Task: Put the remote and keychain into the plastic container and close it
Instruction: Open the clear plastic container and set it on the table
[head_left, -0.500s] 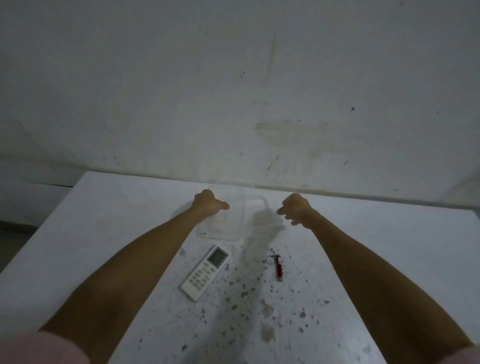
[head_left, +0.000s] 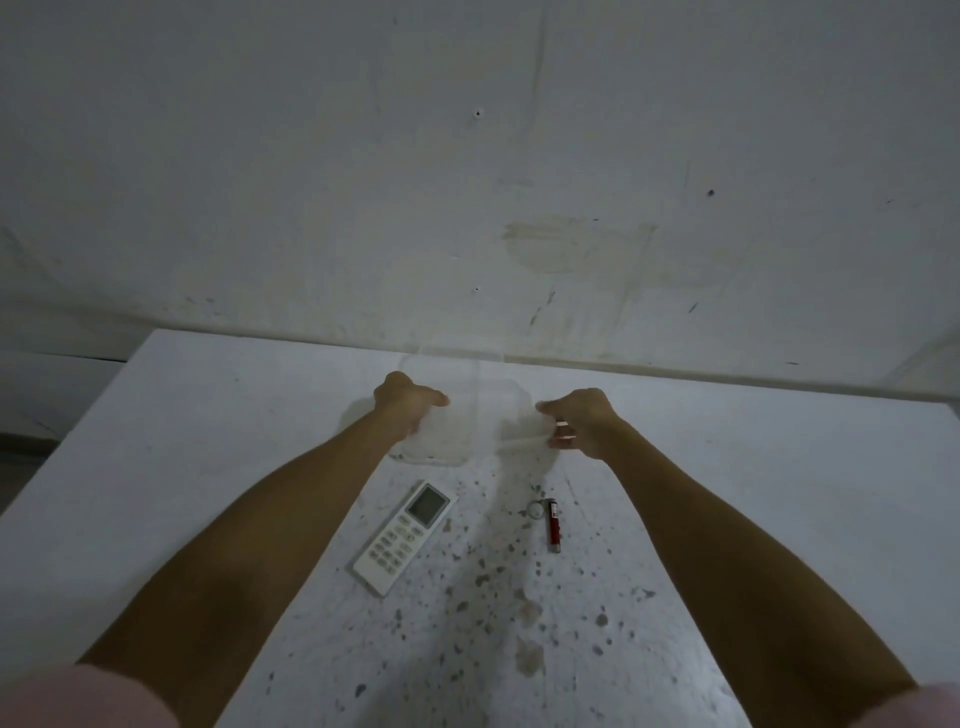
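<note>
Opening the clear plastic container (head_left: 470, 415): both hands now work at it near the far edge of the white table (head_left: 208, 415), close to the wall (head_left: 467, 156). The left hand (head_left: 405, 402) is closed on the container's left side, steadying it, while the right hand (head_left: 579, 423) pinches what appears to be the lid's edge at the right side. Compared with half a second earlier, the right hand has closed in from a loose, hovering pose to a narrow pinch, and the lid looks partly lifted, though the transparent plastic makes its exact position hard to read. The left hand has barely shifted. The remote (head_left: 402, 535) lies unmoved on the speckled tabletop, just nearer than the container, with the red keychain (head_left: 550, 522) beside it to the right, well apart from either hand. Neither item is yet inside, so opening appears to be the step in hand, with loading and closing remaining.
</note>
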